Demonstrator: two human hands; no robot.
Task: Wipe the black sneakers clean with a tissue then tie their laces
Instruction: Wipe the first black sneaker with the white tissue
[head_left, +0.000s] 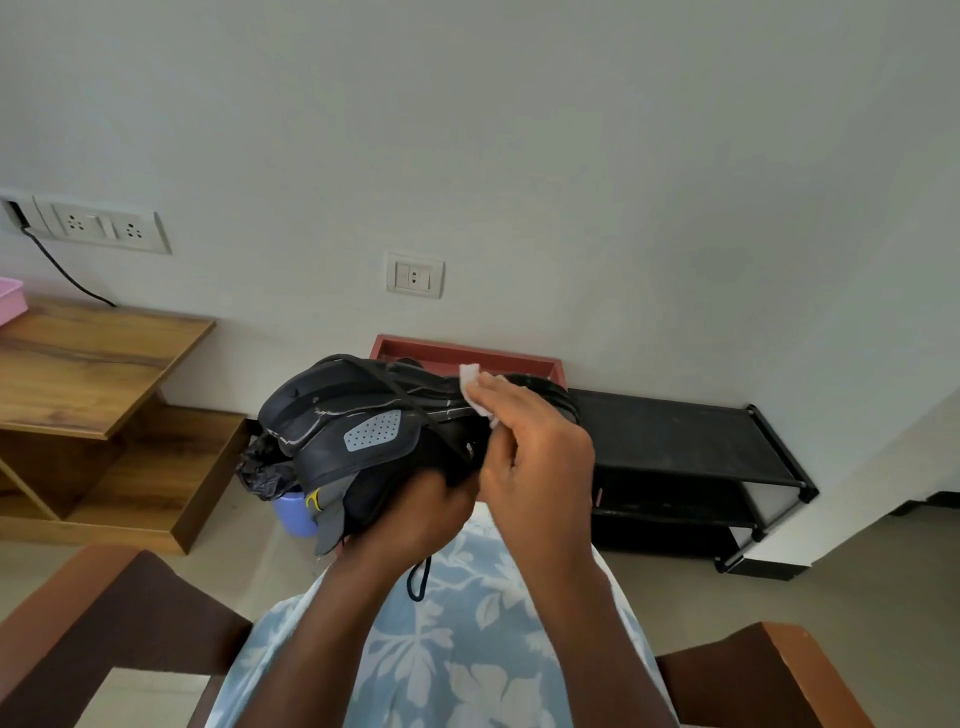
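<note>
A black sneaker with a grey perforated patch is held up in front of me, lying on its side. My left hand grips it from below, near the opening. A black lace dangles under that hand. My right hand pinches a white tissue and presses it against the sneaker's right part. The second sneaker is not visible.
A black two-tier shoe rack stands against the wall on the right, a red tray behind the sneaker. A wooden shelf unit sits left. A blue bin with a black bag is below the sneaker. Brown chair arms flank my lap.
</note>
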